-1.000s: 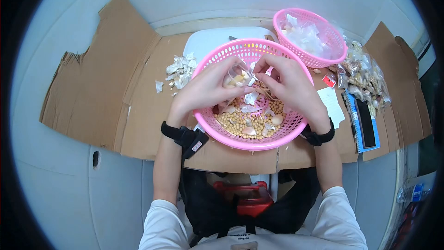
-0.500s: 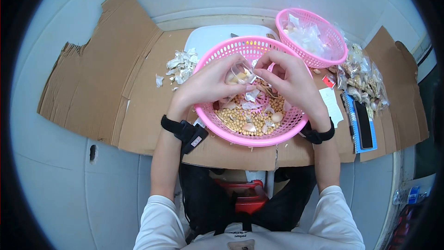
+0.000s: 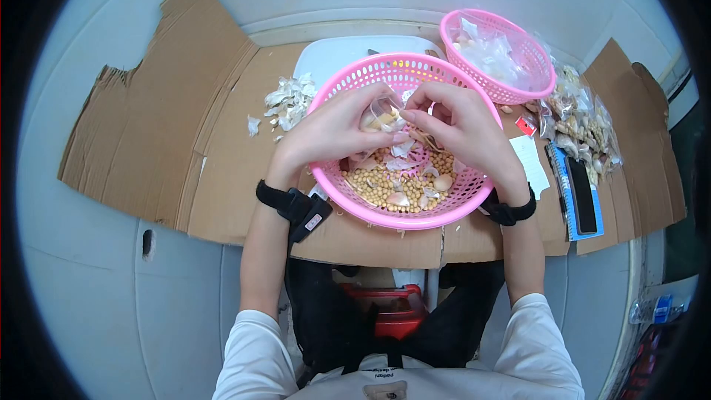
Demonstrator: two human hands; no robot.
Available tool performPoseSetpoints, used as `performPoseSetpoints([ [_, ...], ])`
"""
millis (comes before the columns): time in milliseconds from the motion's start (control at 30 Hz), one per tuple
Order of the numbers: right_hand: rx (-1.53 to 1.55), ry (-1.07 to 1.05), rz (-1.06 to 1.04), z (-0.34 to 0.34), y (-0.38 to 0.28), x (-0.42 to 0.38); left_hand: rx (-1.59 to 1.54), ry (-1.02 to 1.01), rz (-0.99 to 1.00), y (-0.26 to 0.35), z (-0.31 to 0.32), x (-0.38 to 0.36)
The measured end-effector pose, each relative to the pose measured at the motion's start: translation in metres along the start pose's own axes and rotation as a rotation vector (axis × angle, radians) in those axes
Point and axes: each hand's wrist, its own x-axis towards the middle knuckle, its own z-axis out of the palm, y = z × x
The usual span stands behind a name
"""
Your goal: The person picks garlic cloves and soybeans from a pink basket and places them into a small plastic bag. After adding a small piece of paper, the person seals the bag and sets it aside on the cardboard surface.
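Note:
My left hand (image 3: 348, 124) is wrapped around a small clear plastic cup (image 3: 380, 115) with pale pieces inside, tilted above the pink basket. My right hand (image 3: 458, 120) is closed in a pinch at the cup's mouth. Whatever lies between its thumb and forefinger is too small to make out. Both hands hover over the large pink basket (image 3: 385, 220). Yellow soybeans (image 3: 370, 187) cover its bottom, mixed with garlic cloves (image 3: 398, 199) and papery skins. The fingers hide part of the basket's far side.
Garlic skins (image 3: 290, 96) lie heaped on the cardboard (image 3: 229, 185) at left. A white tray (image 3: 326, 52) sits behind the basket. Back right stands a smaller pink basket (image 3: 544, 92) of plastic bags. Filled bags (image 3: 585, 122), a blue notebook (image 3: 569, 211) and a black phone (image 3: 582, 196) lie at right.
The cup has turned slightly in my left hand, so its rim shows more plainly. Both hands stay nearly in place, and the view has shifted a little.

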Motion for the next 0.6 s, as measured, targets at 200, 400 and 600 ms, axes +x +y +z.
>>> performPoseSetpoints([
  [200, -0.007, -0.020, 0.005, 0.000, -0.001, 0.001, -0.018, -0.033, -0.022, -0.003, -0.001, 0.001],
  [400, -0.005, -0.023, 0.001, 0.000, -0.001, 0.000, 0.108, 0.012, 0.065, -0.006, -0.002, 0.002],
  [600, -0.006, -0.033, -0.001, 0.000, 0.001, 0.000, 0.160, 0.029, 0.026, -0.005, -0.001, 0.001],
])
